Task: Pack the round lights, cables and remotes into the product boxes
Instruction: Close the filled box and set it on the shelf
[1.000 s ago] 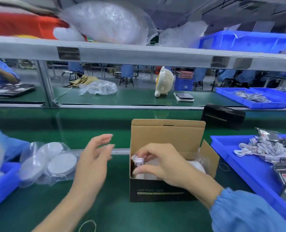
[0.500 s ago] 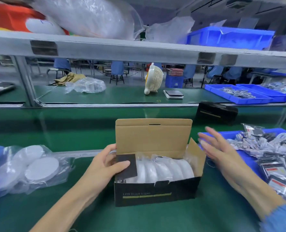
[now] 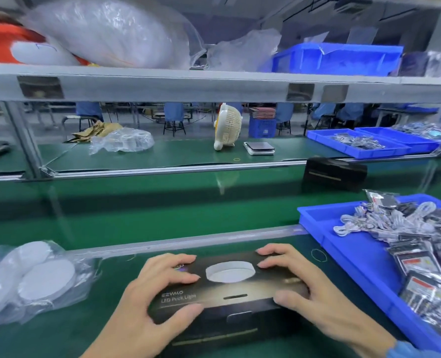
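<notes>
Two bare hands, left (image 3: pixel 152 301) and right (image 3: pixel 315 298) (a blue gathered sleeve cuff (image 3: pixel 410 351) at the right wrist only)

Two hands are in view, the left hand (image 3: pixel 160 293) and the right hand (image 3: pixel 315 298), both on one closed product box (image 3: pixel 229 293). A second black box (image 3: pixel 334 173) stands on the belt beyond: two boxes in all. One clear bag of round lights (image 3: pixel 31 277) lies left; at least three discs show through it, exact total not determinable. Blue trays: one near tray (image 3: pixel 315 218) on the table at right, heaped with cables and foil packets too tangled to count; two trays (image 3: pixel 364 144) on the far table; one bin (image 3: pixel 338 59) on the shelf. One desk fan (image 3: pixel 227 126). One small scale (image 3: pixel 258 148). One loose rubber band (image 3: pixel 319 255).
</notes>
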A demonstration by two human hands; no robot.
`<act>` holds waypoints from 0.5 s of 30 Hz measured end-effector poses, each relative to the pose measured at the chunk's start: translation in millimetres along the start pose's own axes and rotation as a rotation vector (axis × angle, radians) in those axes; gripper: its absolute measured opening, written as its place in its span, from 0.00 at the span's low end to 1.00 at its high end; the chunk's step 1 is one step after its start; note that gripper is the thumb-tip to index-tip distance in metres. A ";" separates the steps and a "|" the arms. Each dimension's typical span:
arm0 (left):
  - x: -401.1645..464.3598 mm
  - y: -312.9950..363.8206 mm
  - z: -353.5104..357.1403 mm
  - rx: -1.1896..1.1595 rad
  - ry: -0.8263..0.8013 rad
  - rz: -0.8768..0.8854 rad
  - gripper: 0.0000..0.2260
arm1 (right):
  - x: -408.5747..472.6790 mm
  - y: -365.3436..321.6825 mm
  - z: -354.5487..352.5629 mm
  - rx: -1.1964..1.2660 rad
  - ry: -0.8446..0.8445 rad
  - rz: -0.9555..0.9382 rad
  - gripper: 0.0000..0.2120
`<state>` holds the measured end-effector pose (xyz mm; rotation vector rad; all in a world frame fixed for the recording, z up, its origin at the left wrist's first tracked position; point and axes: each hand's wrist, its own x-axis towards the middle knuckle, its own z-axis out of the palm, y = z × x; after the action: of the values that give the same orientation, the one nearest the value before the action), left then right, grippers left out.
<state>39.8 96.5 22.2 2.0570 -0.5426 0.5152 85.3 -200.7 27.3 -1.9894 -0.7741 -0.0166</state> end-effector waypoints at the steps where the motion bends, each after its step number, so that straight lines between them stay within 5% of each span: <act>1: 1.6 2.0 -0.1 0.018 -0.012 0.007 0.12 | 4.3 -2.8 3.3 -0.013 0.083 -0.021 0.15; 3: 4.7 3.1 -3.5 0.030 -0.048 -0.004 0.13 | 10.5 -1.5 4.6 -0.007 0.164 -0.038 0.10; 8: 9.1 9.8 -8.4 0.002 -0.033 -0.069 0.15 | 4.4 0.1 -10.6 -0.024 -0.002 -0.047 0.23; 12: 12.8 13.1 -11.0 0.032 -0.018 -0.077 0.14 | 10.6 -4.4 -4.3 -0.052 0.172 -0.056 0.16; 15: 7.1 10.7 -12.1 0.090 -0.098 -0.016 0.14 | 3.0 -5.6 -4.7 -0.105 0.100 -0.043 0.16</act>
<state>37.8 100.5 39.2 2.1798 -0.5694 0.4379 86.1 -201.0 35.2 -2.0539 -0.7653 -0.1843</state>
